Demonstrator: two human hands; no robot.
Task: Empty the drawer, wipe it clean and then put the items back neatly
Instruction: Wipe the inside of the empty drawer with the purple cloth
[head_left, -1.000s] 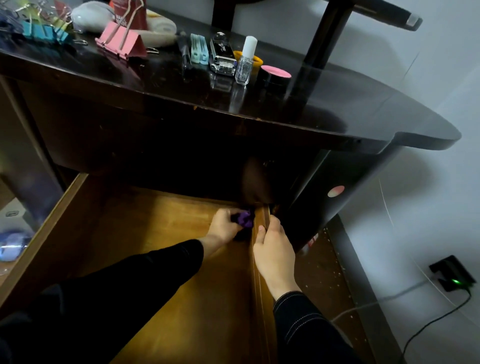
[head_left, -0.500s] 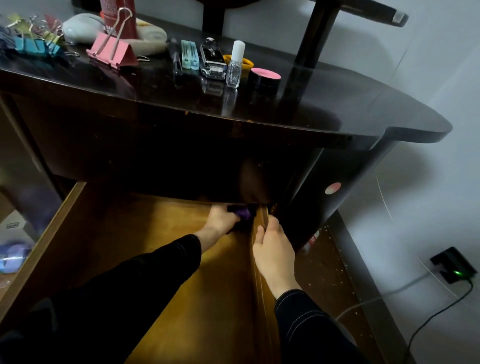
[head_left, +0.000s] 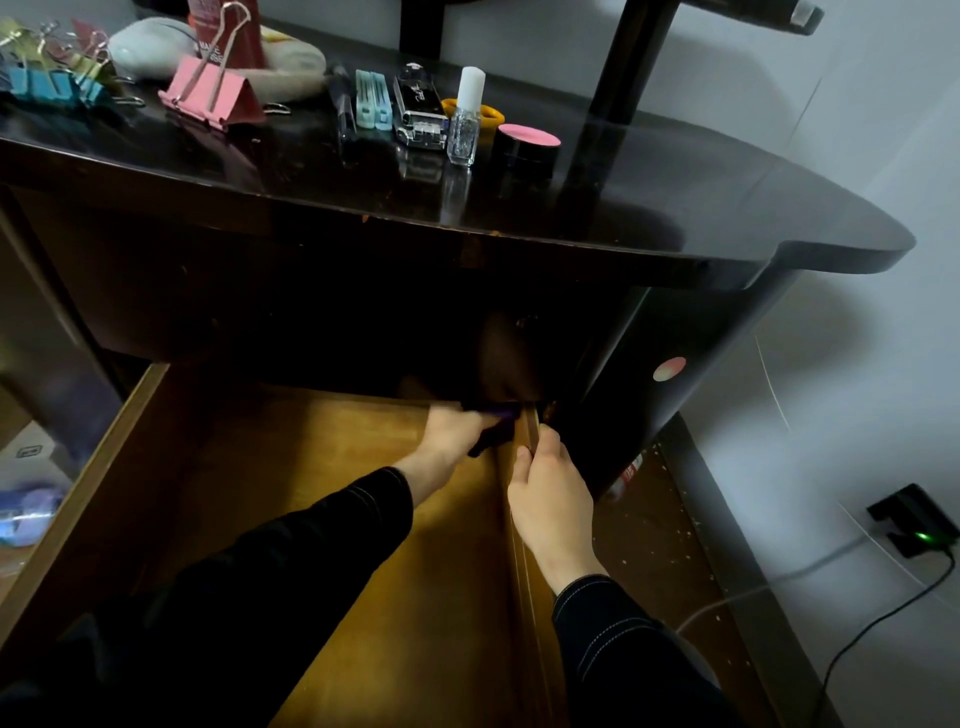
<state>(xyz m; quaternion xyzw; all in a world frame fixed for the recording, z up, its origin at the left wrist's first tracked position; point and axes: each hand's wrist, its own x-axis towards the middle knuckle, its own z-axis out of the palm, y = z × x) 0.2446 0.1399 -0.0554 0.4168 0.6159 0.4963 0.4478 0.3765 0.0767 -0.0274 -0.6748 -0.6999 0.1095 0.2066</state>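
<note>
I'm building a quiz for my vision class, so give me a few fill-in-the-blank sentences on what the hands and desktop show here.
The left hand holds a ___ cloth at the drawer's far corner.
The right hand grips the drawer's ___ side wall.
On the desktop, the clear bottle has a ___ cap.
The black jar beside it has a ___ lid.
Missing words: purple; right; white; pink.

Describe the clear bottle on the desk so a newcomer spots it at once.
On the dark desk top, find the row of small items right of the pink clip. The bottle stands between a black-and-chrome case and a black pot with a pink lid. It alone is clear, with a white cap.
</note>
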